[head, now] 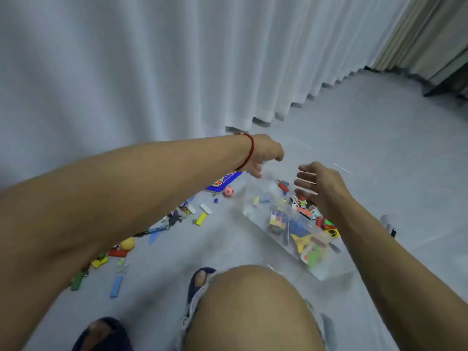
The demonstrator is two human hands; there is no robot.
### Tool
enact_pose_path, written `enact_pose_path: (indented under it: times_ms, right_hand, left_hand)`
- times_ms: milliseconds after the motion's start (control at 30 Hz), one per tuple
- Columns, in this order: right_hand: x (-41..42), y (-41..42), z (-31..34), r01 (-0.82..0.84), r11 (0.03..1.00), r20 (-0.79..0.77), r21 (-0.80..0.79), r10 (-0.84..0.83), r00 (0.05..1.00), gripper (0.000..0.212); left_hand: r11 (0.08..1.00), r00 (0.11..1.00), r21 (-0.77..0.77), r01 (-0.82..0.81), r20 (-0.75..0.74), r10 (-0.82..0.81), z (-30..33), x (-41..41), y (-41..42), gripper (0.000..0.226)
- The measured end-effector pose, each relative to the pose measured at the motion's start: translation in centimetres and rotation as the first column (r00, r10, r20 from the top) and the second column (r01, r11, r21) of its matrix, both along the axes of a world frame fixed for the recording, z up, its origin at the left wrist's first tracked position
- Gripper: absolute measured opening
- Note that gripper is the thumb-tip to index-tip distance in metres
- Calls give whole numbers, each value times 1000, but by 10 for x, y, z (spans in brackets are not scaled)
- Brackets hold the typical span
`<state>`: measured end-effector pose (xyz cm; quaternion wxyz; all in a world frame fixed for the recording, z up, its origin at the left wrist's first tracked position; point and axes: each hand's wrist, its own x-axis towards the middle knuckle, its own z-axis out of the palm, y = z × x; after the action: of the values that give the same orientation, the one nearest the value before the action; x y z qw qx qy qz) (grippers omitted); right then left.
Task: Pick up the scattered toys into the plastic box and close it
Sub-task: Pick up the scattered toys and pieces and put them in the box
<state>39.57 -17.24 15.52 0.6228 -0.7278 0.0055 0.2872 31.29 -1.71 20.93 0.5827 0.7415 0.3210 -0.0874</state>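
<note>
the clear plastic box lies on the floor ahead of the raised knee, its long axis running from far-left to near-right, the near end just beside the knee and the far end under the two hands. the left hand hangs over the far-left corner of the box, fingers curled downward; whether they pinch a small toy or have nothing in them cannot be told, since the fingertips blur against the clear wall. the right hand hovers over the far-right side of the box, fingers straight and spread, holding nothing

the loose toys all lie to the left of the box, so the left hand is the nearer one for them: a pink ball and a blue board just beside the far-left corner, a yellow block and white tile a little nearer, then a trail running toward the camera under the left forearm, with a yellow ball, red block, green piece and blue bar. a few pieces, a yellow car among them, sit close by the right wall of the box under the right wrist; whether inside or outside it i cannot tell

the box looks about half filled: a colour cube, a yellow plane and flat pieces lie in it. no lid can be made out with any certainty, so i judge the gathering well short of done, and closing further off
</note>
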Motion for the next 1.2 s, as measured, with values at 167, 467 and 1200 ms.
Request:
enact_pose_path:
  times_ms: [167, 467, 1200]
  right_hand:
    - [-48, 76, -47, -366, 920, 56, -140, 376, 925, 25]
    - [-101, 189, -214, -530, 252, 94, -810, 947, 307, 51]
    - [-134, 192, -318, -158, 392, 372, -906, 917, 143, 48]
  left_hand:
    - [955, 979, 293, 57, -206, 5, -60, -101, 81, 15]
    - [905, 898, 396, 156, -438, 37, -209, -257, 136, 25]
    - [585, 740, 623, -520, -14, 673, -346, -342, 80, 43]
